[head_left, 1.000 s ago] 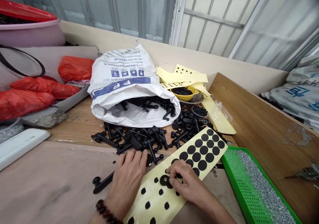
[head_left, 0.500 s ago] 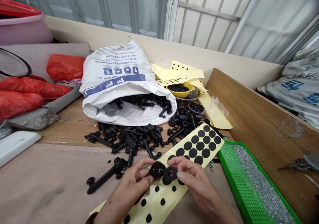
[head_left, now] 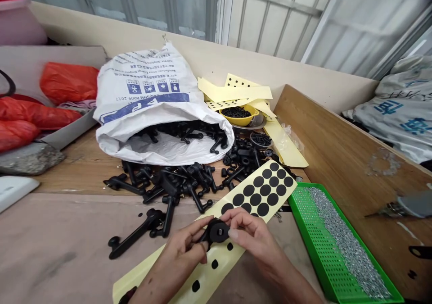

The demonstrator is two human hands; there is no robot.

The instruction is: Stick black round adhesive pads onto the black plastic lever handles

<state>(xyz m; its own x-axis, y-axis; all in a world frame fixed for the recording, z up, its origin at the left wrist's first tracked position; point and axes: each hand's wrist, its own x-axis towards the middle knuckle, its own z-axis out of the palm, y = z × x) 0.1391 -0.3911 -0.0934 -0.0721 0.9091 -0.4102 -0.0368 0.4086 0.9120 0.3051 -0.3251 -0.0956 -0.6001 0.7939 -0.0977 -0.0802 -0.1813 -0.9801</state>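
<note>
My left hand (head_left: 182,254) and my right hand (head_left: 253,241) meet over a yellow backing sheet (head_left: 219,272) dotted with round black pads. Between their fingers is a black plastic handle (head_left: 216,231), with a round black pad pressed against its head. Most of the handle's shaft is hidden by my left hand. A second black handle (head_left: 135,234) lies alone left of my hands, just below a heap of similar handles (head_left: 178,182). More handles spill inside the mouth of a white woven sack (head_left: 148,79).
A yellow bowl of small black parts (head_left: 238,117) sits behind the heap among yellow backing scraps. At right, a green mesh tray of screws (head_left: 334,254) rests against a wooden board (head_left: 337,137). Red bags (head_left: 67,83) lie at far left.
The pad and handle, held slightly apart in my two hands before, are now together. A second earlier, my hands were down on the sheet. The whole view has drifted, so the objects sit further left.
</note>
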